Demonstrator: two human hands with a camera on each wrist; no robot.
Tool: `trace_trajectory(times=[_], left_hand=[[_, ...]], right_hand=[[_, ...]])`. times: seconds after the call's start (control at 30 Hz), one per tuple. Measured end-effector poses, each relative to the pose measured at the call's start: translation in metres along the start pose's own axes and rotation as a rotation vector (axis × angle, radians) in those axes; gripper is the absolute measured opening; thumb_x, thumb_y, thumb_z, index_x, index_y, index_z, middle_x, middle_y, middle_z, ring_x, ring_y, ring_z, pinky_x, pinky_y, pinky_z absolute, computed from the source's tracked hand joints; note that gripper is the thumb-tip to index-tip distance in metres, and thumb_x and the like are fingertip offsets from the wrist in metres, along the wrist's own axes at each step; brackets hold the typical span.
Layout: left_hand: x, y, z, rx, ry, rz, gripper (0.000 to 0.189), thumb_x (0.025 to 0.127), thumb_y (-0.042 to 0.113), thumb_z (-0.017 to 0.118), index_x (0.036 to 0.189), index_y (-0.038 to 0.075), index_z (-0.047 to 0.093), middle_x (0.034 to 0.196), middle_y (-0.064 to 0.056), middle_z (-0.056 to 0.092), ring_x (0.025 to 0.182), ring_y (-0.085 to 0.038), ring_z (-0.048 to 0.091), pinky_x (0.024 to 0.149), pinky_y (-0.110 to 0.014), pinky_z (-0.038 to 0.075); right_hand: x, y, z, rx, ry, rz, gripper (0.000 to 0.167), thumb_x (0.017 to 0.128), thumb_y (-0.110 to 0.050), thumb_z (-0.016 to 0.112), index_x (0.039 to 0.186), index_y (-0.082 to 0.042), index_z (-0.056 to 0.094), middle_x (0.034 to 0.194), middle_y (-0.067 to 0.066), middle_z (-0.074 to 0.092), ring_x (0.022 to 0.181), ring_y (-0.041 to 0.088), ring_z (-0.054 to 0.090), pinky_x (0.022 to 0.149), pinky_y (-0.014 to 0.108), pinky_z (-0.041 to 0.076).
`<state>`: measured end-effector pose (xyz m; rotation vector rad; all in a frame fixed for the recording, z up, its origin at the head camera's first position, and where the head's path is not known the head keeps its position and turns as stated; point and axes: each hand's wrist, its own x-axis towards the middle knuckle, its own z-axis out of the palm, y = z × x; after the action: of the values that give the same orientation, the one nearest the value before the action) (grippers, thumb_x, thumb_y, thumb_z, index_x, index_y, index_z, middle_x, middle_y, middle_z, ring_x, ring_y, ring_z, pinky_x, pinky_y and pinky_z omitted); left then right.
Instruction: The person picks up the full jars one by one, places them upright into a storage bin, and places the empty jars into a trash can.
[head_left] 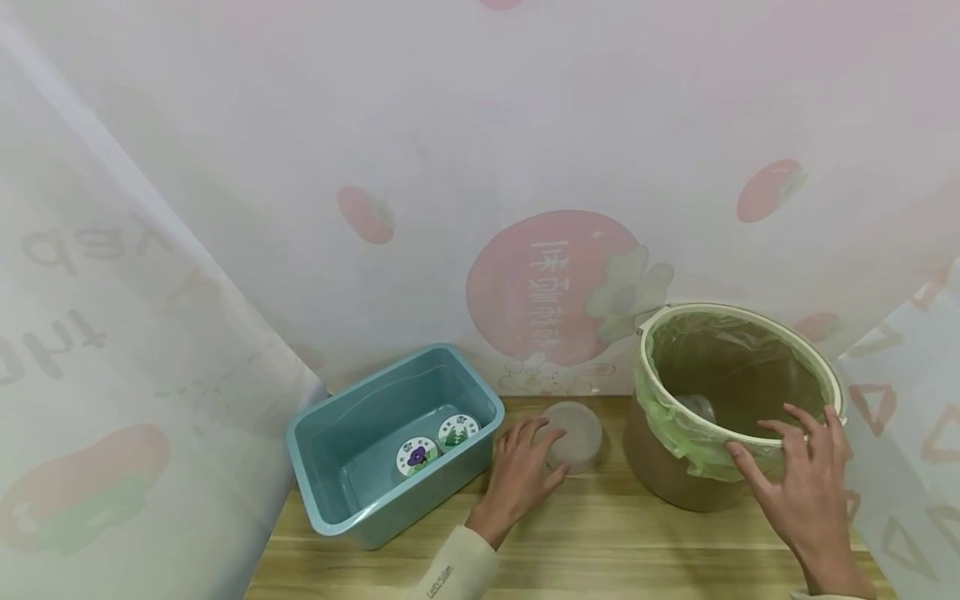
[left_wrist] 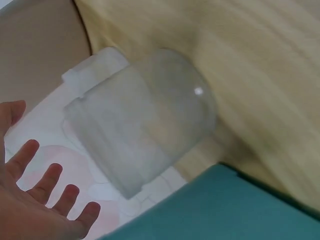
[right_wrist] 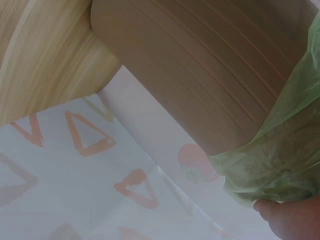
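Observation:
My left hand (head_left: 517, 471) hovers with spread fingers over a translucent plastic jar (head_left: 573, 437) standing on the table between the tub and the bin. The left wrist view shows this jar (left_wrist: 150, 120) close to the fingertips, holding nothing between them, and a second translucent jar (left_wrist: 100, 70) partly hidden behind it. My right hand (head_left: 806, 475) is at the near rim of a brown trash bin (head_left: 675, 467), its fingers bent loosely over the rim. In the right wrist view, its thumb (right_wrist: 280, 212) lies by the edge of the green liner bag (right_wrist: 280, 170).
Left of the jar stands a blue-green tub (head_left: 337, 467) with two round-labelled lids, one bearing a purple flower (head_left: 417, 456), the other a green plant (head_left: 457, 431). A clear object (head_left: 697, 407) lies inside the bin. Printed cloth walls (head_left: 450, 167) enclose the wooden table (head_left: 600, 533).

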<state>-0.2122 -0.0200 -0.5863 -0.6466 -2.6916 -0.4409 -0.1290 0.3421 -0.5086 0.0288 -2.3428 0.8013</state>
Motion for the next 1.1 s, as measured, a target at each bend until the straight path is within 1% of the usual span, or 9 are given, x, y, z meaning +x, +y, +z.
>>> trace_trajectory(times=[0.17,0.27,0.37,0.43,0.67,0.87,1.0,1.1], left_hand=[[-0.01,-0.007,0.008,0.036,0.021,0.011,0.05,0.094,0.046,0.084,0.139,0.029,0.071,0.149,-0.007,0.064,0.14,-0.031,0.058,0.111,-0.056,0.052],[-0.015,-0.01,0.011,0.027,0.049,0.023,0.05,0.092,0.045,0.086,0.137,0.028,0.072,0.146,-0.009,0.066,0.139,-0.031,0.059,0.113,-0.055,0.052],[-0.019,-0.013,0.013,0.012,0.057,0.021,0.051,0.09,0.044,0.088,0.136,0.027,0.072,0.145,-0.01,0.066,0.14,-0.032,0.059,0.113,-0.055,0.053],[-0.021,-0.014,0.014,0.003,0.039,0.009,0.052,0.091,0.044,0.088,0.137,0.027,0.071,0.146,-0.01,0.065,0.141,-0.033,0.059,0.111,-0.057,0.054],[-0.025,-0.015,0.014,-0.049,-0.09,-0.066,0.056,0.094,0.041,0.086,0.144,0.029,0.067,0.156,-0.01,0.058,0.149,-0.037,0.051,0.113,-0.06,0.051],[-0.028,-0.015,0.015,-0.055,-0.121,-0.082,0.056,0.094,0.04,0.088,0.145,0.028,0.067,0.158,-0.008,0.056,0.147,-0.033,0.051,0.112,-0.057,0.052],[-0.029,-0.015,0.016,-0.031,-0.125,-0.081,0.056,0.093,0.038,0.089,0.144,0.029,0.067,0.158,-0.006,0.055,0.147,-0.031,0.051,0.11,-0.055,0.053],[-0.03,-0.016,0.017,-0.023,-0.119,-0.077,0.054,0.093,0.035,0.089,0.143,0.029,0.068,0.157,-0.006,0.055,0.147,-0.032,0.051,0.109,-0.055,0.053]], right_hand=[[-0.001,0.0,-0.001,-0.01,-0.018,0.03,0.055,0.1,-0.041,0.077,0.13,0.004,0.062,0.159,0.035,0.04,0.168,0.051,0.004,0.13,0.078,0.005],[-0.001,-0.001,-0.002,-0.014,-0.024,0.038,0.056,0.101,-0.042,0.076,0.13,0.003,0.062,0.159,0.035,0.039,0.168,0.051,0.004,0.13,0.079,0.005],[-0.001,-0.001,-0.002,-0.014,-0.023,0.038,0.055,0.1,-0.041,0.077,0.13,0.003,0.062,0.159,0.035,0.039,0.168,0.051,0.004,0.13,0.079,0.006],[-0.001,-0.001,-0.002,-0.012,-0.02,0.035,0.055,0.1,-0.04,0.078,0.13,0.004,0.062,0.159,0.035,0.04,0.168,0.051,0.004,0.13,0.079,0.006],[0.0,-0.001,-0.002,-0.009,-0.011,0.02,0.055,0.1,-0.04,0.077,0.129,0.004,0.062,0.158,0.036,0.039,0.167,0.052,0.005,0.131,0.078,0.006],[0.0,0.0,0.0,-0.004,-0.001,0.006,0.056,0.1,-0.042,0.078,0.127,0.005,0.063,0.157,0.036,0.041,0.167,0.053,0.006,0.132,0.077,0.004],[0.0,0.0,0.0,-0.005,0.001,0.004,0.056,0.1,-0.043,0.077,0.127,0.005,0.063,0.157,0.035,0.041,0.167,0.053,0.006,0.132,0.076,0.004],[-0.001,0.0,0.001,-0.006,0.004,0.0,0.058,0.1,-0.045,0.077,0.126,0.005,0.064,0.156,0.035,0.041,0.166,0.054,0.007,0.132,0.076,0.005]])
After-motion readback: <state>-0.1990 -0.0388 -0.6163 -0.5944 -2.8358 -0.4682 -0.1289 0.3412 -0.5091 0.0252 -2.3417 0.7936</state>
